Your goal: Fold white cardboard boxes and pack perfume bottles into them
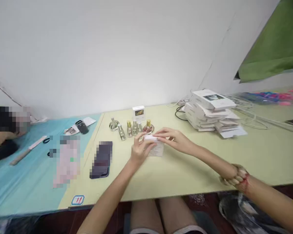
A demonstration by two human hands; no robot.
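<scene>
Carton, white, printed and rectangular (pixel 156 150), is held between both hands, between the front and rear edges of the pale-yellow tabletop (pixel 197 177). Left hand (pixel 139 150) grips its left side; right hand (pixel 175 140) grips its upper right. Neither appears nearer; long axis obscured.

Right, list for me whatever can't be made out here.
All in the head view:
1. Part of the small white carton: covered by fingers of the left hand and right hand; its print is too small to read.
2. Much of the smartphone: masked by pixelation.
3. Any lettering on the glass bottles: too small.
4. The pink-and-blue items: blurred, cut off by the right edge.
</scene>
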